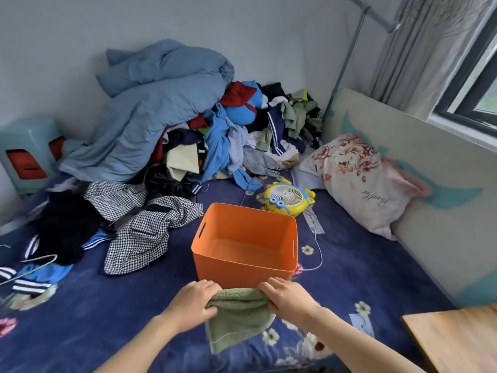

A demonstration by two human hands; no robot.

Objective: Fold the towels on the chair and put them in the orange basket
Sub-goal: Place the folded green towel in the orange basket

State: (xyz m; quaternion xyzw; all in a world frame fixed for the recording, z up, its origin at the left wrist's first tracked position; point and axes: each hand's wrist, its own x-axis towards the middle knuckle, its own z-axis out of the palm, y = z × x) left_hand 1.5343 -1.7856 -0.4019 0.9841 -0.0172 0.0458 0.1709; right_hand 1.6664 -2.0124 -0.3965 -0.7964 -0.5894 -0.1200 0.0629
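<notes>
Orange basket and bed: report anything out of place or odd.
The orange basket stands upright and empty. Behind it, unfolded clothes lie heaped on the bed, and a white cord trails from near the yellow fan past its right side.

Pale grey painted walls (242,22) meet at the far corner. A dark-framed window (473,84) on the right wall admits daylight; a grey pleated curtain (419,44) hangs beside it. A navy floral-print bed sheet (363,265) covers the bed. A cream board with teal shapes (430,162) lines its right edge. A pale teal plastic stool (27,135) stands at its far left corner.
</notes>
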